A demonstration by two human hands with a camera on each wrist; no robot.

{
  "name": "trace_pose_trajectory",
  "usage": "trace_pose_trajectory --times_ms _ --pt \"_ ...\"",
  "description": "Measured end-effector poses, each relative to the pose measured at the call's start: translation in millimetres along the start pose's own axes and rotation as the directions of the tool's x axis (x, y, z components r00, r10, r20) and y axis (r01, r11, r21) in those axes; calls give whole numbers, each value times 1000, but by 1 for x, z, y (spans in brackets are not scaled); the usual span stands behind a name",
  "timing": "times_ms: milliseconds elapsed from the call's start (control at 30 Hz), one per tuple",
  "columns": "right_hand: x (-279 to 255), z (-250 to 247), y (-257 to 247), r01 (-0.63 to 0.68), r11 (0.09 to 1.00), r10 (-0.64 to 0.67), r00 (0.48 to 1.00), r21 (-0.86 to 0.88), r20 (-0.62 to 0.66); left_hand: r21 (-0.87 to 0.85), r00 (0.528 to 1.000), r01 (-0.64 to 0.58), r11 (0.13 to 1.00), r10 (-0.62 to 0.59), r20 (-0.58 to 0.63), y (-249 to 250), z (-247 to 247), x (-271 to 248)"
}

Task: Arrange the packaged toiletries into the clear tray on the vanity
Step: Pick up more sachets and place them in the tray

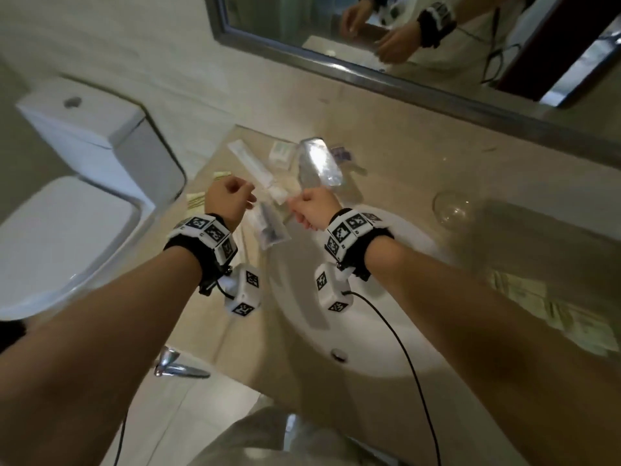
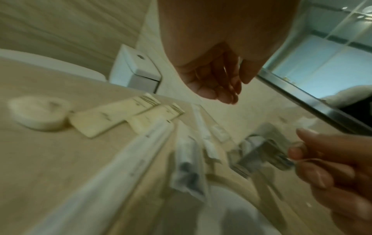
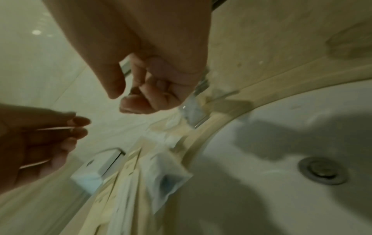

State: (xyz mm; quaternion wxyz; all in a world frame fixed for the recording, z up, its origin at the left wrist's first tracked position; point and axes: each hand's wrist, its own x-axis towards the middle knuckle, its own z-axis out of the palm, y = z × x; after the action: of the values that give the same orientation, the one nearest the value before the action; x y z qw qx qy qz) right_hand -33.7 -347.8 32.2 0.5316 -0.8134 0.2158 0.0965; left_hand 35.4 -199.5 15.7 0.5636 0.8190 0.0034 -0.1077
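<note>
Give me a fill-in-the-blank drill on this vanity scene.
1. The clear tray is gripped at its near end by the person's ____ hand.
2. The glass stands on the counter, to the tray's ____.
3. The packet with a dark item lies partly over the rim of the ____.

Missing words: right; right; sink.

clear tray (image 1: 319,163): blurred, outline unsure | packets (image 2: 189,167): smeared, print unreadable | right hand (image 1: 311,208): fingers hidden
</note>
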Motion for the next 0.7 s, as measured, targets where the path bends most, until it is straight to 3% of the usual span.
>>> trace_pose_trajectory --times_ms 200,433,533,700 --pt "41 68 -24 -66 982 61 997 -176 -39 47 957 227 973 -214 -193 -58 -67 17" --pt "68 122 -42 42 912 -39 999 -408 15 278 886 462 842 -430 -172 -87 -96 29" --pt "82 142 -38 40 893 -35 999 -447 20 328 882 467 821 -460 -105 -94 -95 33" --pt "109 154 -35 -34 882 -6 996 -470 -84 379 901 418 825 -431 -55 -100 -86 49"
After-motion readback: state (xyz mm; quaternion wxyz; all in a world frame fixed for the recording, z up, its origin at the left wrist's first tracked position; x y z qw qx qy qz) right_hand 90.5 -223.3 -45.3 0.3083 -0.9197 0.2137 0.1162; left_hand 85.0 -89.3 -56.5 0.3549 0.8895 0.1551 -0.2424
